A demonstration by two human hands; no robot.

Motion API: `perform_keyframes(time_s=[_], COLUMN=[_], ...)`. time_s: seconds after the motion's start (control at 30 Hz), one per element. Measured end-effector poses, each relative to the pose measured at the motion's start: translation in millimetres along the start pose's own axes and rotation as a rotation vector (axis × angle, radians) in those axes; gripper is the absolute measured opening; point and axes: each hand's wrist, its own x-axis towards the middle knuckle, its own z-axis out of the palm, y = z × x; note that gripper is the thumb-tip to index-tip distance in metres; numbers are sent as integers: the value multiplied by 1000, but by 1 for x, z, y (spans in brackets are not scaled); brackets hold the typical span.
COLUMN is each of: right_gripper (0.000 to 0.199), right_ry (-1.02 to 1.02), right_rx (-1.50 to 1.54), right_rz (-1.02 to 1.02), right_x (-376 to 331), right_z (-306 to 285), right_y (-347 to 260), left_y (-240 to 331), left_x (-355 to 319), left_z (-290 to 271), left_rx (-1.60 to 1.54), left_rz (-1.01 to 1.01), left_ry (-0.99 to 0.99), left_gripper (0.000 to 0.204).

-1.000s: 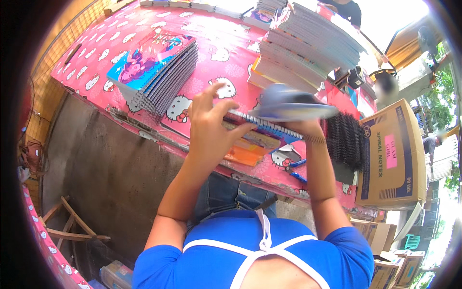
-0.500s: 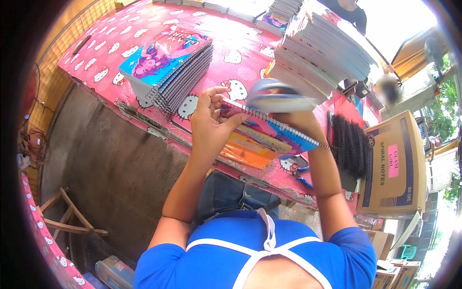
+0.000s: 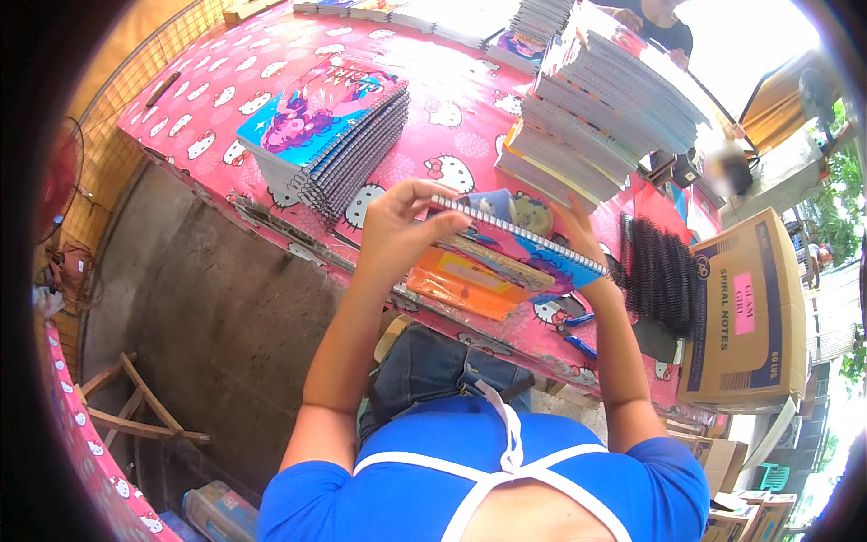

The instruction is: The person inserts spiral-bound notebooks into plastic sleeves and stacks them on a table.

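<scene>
Over the pink table (image 3: 226,108), the spiral notebook (image 3: 533,253) is lower and flatter than a second ago, near the stack; left hand (image 3: 397,226) fingers clamp its wire edge, right hand (image 3: 573,226) grips the far end.

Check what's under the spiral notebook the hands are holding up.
Beneath the held spiral notebook lies an orange flat pack on the pink patterned table. The left hand and right hand grip the notebook's ends. How far the pack extends underneath is hidden.
</scene>
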Motion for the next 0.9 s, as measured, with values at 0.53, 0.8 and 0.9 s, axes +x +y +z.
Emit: perform_keyframes(time_s=[0.53, 0.8, 0.9], right_gripper=[41, 35, 34], right_ry=[107, -100, -456], right_rx=[296, 820, 1744], right_rz=[139, 179, 595], right_x=[-114, -95, -96], right_z=[-38, -34, -27], right_y=[-76, -91, -78], left_y=[-5, -9, -9], left_x=[-64, -66, -64], left_z=[71, 72, 69], left_rx=[490, 549, 542], left_rz=[440, 518, 562], left_ry=[-79, -52, -65], left_gripper=[19, 19, 18])
